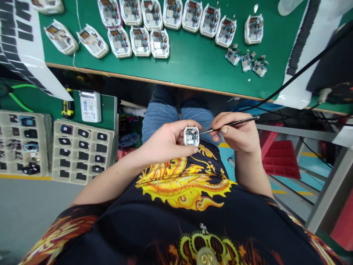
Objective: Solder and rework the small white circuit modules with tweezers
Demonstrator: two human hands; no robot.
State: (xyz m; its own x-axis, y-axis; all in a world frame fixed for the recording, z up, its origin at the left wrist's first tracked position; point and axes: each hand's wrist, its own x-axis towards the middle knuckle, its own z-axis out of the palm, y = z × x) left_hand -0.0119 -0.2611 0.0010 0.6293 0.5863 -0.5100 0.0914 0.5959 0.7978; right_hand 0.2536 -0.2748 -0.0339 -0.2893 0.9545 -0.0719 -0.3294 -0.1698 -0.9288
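Observation:
Above my lap, my left hand point(176, 138) grips a small white smartwatch case point(191, 136) by its edges, with its open side up and a circuit board showing inside. Between the thumb and fingers of my right hand point(237, 132) is a pair of dark tweezers point(234, 123), held nearly level. Their tip reaches the right edge of the case; whether it touches the board I cannot tell. On the green bench lie rows of similar white cases point(160, 44) with boards in them. Several loose circuit boards point(246, 62) lie near the bench's right side.
The bench edge point(176, 85) runs across in front of my knees. Left are compartment trays point(82, 149) with dark parts, a white box point(90, 106) and a yellow-black cutter point(68, 105). A black cable point(300, 71) hangs at the right, above a red tray point(282, 162).

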